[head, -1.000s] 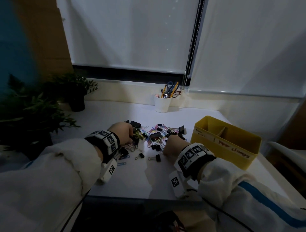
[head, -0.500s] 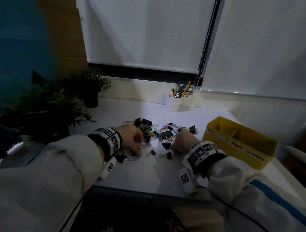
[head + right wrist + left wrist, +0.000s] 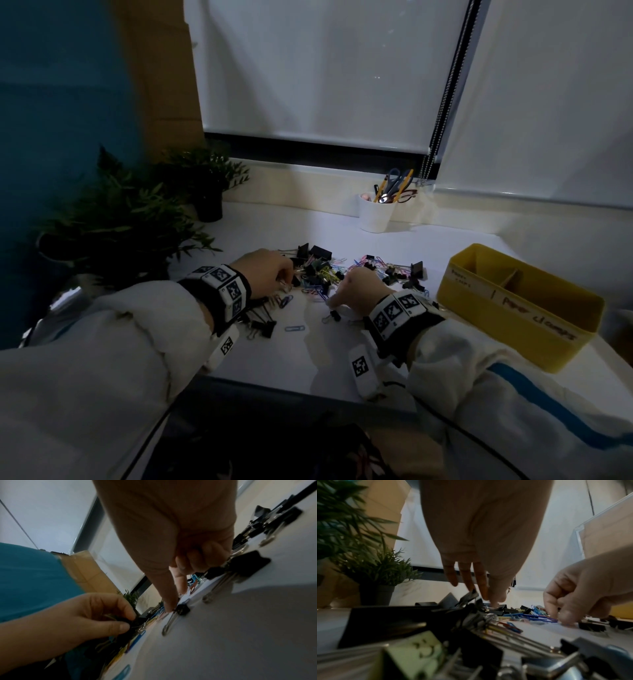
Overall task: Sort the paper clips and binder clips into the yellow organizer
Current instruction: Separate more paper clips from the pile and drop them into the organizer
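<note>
On the smooth white desk (image 3: pixel 260 359), right of both hands, stands the yellow organizer (image 3: pixel 513 329), a boxy plastic bin with inner dividers. Beyond the left hand (image 3: pixel 265 274) stand two spiky-leaved potted plants (image 3: pixel 130 219); farther back stands a white cup (image 3: pixel 375 214) of scissors and pens. Between and under the hands sprawls the pile (image 3: pixel 325 274) of black binder clips with wire handles and thin coloured paper clips. The left hand's thumb and fingers pinch a dark binder clip (image 3: pixel 132 624). The right hand (image 3: pixel 359 291) presses a fingertip (image 3: pixel 169 607) down by a small binder clip (image 3: pixel 182 609), other fingers curled; whether it grasps anything I cannot tell.
</note>
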`<move>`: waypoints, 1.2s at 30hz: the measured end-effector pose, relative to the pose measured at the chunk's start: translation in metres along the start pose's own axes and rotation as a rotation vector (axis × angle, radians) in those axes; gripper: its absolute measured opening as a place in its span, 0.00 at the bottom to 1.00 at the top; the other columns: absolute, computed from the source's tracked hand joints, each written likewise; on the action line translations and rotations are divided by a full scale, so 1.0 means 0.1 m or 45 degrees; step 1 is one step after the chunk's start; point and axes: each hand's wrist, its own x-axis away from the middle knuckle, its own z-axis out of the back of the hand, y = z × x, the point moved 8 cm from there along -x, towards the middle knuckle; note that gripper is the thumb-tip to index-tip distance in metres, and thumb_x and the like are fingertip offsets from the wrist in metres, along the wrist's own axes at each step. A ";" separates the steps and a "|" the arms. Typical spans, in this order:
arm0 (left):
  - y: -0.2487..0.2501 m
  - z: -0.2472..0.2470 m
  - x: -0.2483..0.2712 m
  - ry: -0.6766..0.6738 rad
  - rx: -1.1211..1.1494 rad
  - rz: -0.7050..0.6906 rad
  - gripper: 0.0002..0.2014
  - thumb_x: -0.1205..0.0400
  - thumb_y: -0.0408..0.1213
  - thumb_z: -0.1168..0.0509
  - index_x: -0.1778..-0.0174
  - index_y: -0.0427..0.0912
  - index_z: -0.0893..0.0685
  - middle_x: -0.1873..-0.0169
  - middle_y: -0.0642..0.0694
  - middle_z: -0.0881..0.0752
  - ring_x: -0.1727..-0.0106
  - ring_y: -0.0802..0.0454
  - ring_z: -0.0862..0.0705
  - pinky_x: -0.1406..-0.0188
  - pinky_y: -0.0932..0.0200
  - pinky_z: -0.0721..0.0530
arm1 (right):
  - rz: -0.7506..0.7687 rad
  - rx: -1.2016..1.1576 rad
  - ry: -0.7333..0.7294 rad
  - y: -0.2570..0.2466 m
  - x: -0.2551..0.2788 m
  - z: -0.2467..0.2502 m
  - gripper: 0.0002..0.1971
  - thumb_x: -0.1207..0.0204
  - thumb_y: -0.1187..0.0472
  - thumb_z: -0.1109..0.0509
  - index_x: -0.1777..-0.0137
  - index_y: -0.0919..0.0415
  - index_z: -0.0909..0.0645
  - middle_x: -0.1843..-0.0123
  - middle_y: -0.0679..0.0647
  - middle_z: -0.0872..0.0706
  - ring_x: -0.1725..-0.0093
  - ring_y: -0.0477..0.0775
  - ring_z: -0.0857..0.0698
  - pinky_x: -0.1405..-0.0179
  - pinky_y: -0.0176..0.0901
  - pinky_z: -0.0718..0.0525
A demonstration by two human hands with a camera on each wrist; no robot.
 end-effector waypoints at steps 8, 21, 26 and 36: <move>0.38 -0.17 0.14 -0.305 0.083 -0.130 0.18 0.37 0.55 0.18 0.58 0.51 0.10 0.60 0.58 0.14 0.58 0.60 0.16 0.63 0.64 0.17 | 0.098 0.279 -0.061 -0.21 -0.03 -0.10 0.13 0.30 0.55 0.21 0.52 0.63 0.13 0.61 0.55 0.17 0.59 0.54 0.18 0.60 0.41 0.15; 0.44 -0.37 0.18 -0.513 0.210 -0.140 0.08 0.22 0.45 0.26 0.51 0.46 0.10 0.60 0.56 0.12 0.62 0.63 0.18 0.62 0.70 0.21 | -0.009 -0.400 0.023 -0.28 0.01 0.10 0.10 0.25 0.73 0.42 0.67 0.67 0.26 0.76 0.58 0.22 0.81 0.52 0.29 0.81 0.35 0.31; 0.20 -0.04 0.15 -0.116 0.308 0.025 0.05 0.20 0.40 0.30 0.50 0.50 0.17 0.56 0.55 0.16 0.57 0.57 0.18 0.62 0.66 0.23 | -0.108 -0.426 0.044 -0.22 0.04 0.04 0.12 0.20 0.68 0.39 0.66 0.58 0.25 0.68 0.54 0.20 0.75 0.49 0.18 0.74 0.39 0.22; -0.10 -0.06 0.10 -0.129 0.152 0.271 0.15 0.12 0.39 0.47 0.40 0.37 0.19 0.39 0.39 0.17 0.41 0.43 0.19 0.43 0.55 0.23 | 0.007 -0.115 0.127 -0.39 0.02 -0.10 0.24 0.34 0.49 0.18 0.71 0.61 0.30 0.69 0.53 0.23 0.70 0.49 0.23 0.80 0.37 0.31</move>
